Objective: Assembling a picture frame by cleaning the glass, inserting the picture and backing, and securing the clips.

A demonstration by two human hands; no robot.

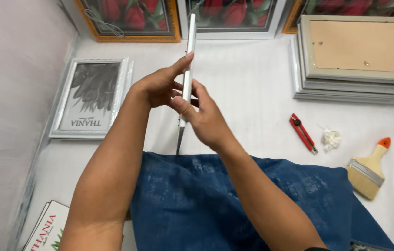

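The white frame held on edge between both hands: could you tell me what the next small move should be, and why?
Probably lay the white frame flat onto the blue cushion. It stands edge-on, pinched between the left hand and right hand, its lower corner just touching the cushion's far edge. Held upright like this, neither face can be seen or worked on.

Single head view, looking steeply down, close over table (252, 93).
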